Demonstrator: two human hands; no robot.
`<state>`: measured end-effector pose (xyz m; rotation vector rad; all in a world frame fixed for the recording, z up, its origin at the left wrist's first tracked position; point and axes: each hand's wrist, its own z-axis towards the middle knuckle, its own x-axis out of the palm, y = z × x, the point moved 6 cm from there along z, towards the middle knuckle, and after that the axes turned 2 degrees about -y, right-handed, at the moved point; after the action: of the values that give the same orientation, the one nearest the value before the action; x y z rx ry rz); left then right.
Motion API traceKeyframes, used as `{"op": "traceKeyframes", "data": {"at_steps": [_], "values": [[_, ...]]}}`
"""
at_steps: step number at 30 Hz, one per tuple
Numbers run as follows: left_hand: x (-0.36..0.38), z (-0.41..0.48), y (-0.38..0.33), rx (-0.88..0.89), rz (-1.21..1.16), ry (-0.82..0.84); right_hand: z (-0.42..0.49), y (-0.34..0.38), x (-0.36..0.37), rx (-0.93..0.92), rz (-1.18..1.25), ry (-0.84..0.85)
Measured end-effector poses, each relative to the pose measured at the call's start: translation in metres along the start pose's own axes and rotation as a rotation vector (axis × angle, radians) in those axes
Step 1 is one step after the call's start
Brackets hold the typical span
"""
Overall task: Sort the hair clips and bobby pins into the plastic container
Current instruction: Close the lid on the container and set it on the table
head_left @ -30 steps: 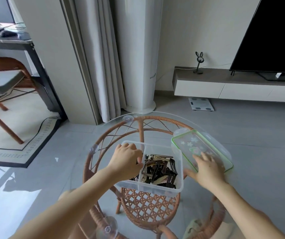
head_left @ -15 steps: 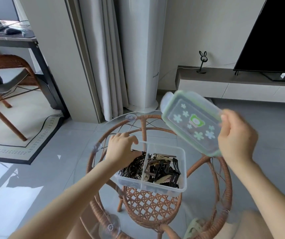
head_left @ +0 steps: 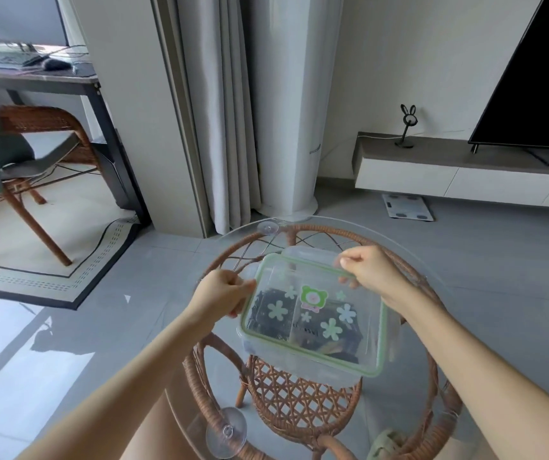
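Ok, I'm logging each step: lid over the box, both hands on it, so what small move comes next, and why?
Probably press the lid down squarely onto the plastic container. The left hand holds its left edge, the right hand its far edge; the clips lie inside, and I cannot tell that the lid has seated.

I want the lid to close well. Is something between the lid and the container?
Nothing visible. The lid lies over the container; the bobby pins and hair clips lie inside it. The left hand and right hand grip only its edges.
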<state>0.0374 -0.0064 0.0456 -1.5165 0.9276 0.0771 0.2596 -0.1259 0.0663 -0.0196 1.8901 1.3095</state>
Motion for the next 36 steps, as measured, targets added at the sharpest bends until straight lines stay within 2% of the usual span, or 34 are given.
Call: {"op": "traceKeyframes", "data": {"at_steps": [4, 9, 16, 24, 27, 30, 36], "values": [[0.005, 0.005, 0.009, -0.048, 0.029, -0.024, 0.007, -0.012, 0.008, -0.024, -0.264, -0.065], [0.011, 0.010, 0.017, -0.109, 0.030, -0.016, 0.013, -0.018, 0.018, -0.034, -0.201, -0.052], [0.010, 0.012, 0.019, -0.111, -0.046, 0.002, 0.024, -0.020, 0.024, -0.021, -0.242, -0.069], [0.011, 0.012, 0.019, -0.104, 0.012, 0.029, 0.014, -0.023, 0.024, -0.102, -0.361, -0.151], [0.011, 0.014, 0.019, -0.101, 0.052, 0.024, -0.005, -0.019, 0.014, -0.130, -0.528, -0.242], [0.013, 0.015, 0.020, -0.085, 0.095, 0.012, -0.043, -0.029, -0.001, -0.018, -0.694, -0.326], [0.013, 0.014, 0.021, -0.083, 0.158, -0.025, -0.090, -0.053, 0.002, 0.125, -0.794, -0.279]]}}
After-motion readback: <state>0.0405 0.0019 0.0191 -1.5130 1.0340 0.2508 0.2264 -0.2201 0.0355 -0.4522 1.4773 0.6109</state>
